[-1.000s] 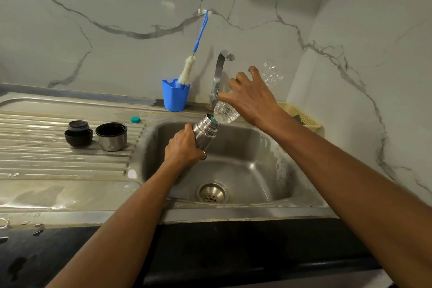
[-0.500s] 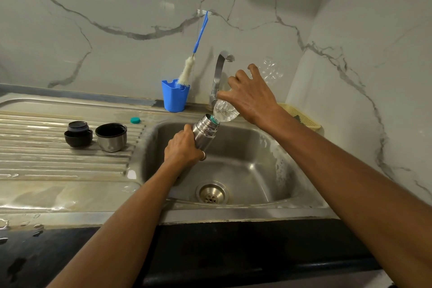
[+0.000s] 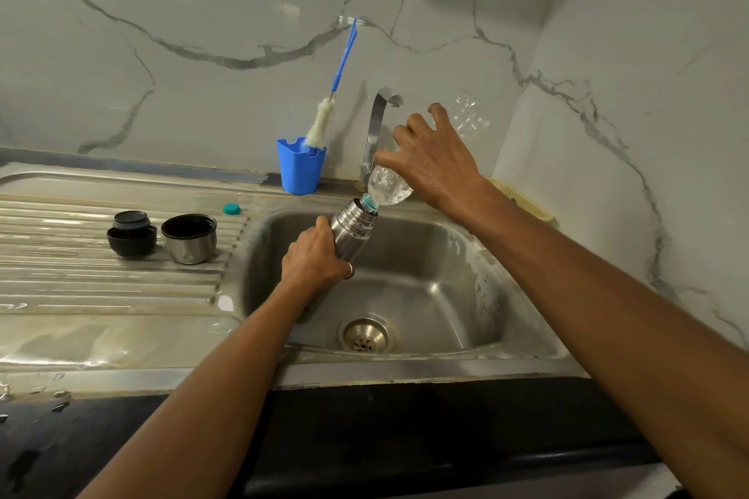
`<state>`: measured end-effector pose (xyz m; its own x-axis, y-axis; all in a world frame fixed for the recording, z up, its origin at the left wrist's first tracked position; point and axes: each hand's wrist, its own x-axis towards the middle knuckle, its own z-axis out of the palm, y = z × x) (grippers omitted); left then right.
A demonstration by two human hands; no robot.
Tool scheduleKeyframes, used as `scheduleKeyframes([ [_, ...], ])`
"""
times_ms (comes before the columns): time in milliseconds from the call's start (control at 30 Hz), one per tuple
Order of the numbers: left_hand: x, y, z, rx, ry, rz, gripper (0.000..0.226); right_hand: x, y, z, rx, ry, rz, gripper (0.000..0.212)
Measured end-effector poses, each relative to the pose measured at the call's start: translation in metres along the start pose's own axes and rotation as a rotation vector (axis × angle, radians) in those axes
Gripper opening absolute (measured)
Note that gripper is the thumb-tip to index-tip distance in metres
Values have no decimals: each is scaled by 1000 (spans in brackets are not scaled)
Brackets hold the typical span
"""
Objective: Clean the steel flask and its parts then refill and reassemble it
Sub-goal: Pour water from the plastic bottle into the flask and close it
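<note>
Steel flask (image 3: 352, 229) held tilted over the back left part of a steel sink basin (image 3: 425, 284), with its open mouth pointing up and to the right, close to the basin's rear rim. The left hand (image 3: 314, 259) is wrapped around the flask body; a ring (image 3: 348, 269) shows on one finger. The right hand (image 3: 435, 164) grasps one clear plastic bottle (image 3: 387, 188), tipped neck down so that its teal-ringed neck meets the flask mouth. The bottle sits just in front of the single curved tap (image 3: 379, 122). Beneath both hands the basin lies open down to its one round drain (image 3: 367, 334), near the front wall.

Left of the basin runs a ridged steel drainboard (image 3: 101, 267). Two flask parts stand on it side by side, well apart from the flask: one steel cup lid (image 3: 189, 239), mouth up, and one black stopper piece (image 3: 131, 235) to its left. One small teal cap (image 3: 231, 209) lies behind them, near the basin's back left corner.

Against the marble wall stands one blue cup (image 3: 300, 170) holding one bottle brush (image 3: 322, 122), whose blue handle leans on the wall. A yellow basket (image 3: 523, 198) sits at the basin's right rear corner, where the side wall closes in. A dark tabletop (image 3: 364, 438) edge runs along the front.
</note>
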<state>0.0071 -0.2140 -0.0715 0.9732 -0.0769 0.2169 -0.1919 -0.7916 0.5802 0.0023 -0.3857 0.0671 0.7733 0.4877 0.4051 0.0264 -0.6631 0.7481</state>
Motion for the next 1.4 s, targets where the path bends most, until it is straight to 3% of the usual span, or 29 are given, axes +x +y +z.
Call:
scheduleKeyframes([
  [900,2,-2,1,-28,21,12,66,6,5,-16,-28,0,-64,41],
  [1067,1,-1,-1,-55,29,6,66,-1,8,-10,152,-74,108,49],
  [1200,1,-1,-3,-75,36,-17,66,-12,9,-1,300,-192,241,67],
  [1400,-1,0,-4,-90,48,-45,60,-28,-10,17,862,-420,539,78],
])
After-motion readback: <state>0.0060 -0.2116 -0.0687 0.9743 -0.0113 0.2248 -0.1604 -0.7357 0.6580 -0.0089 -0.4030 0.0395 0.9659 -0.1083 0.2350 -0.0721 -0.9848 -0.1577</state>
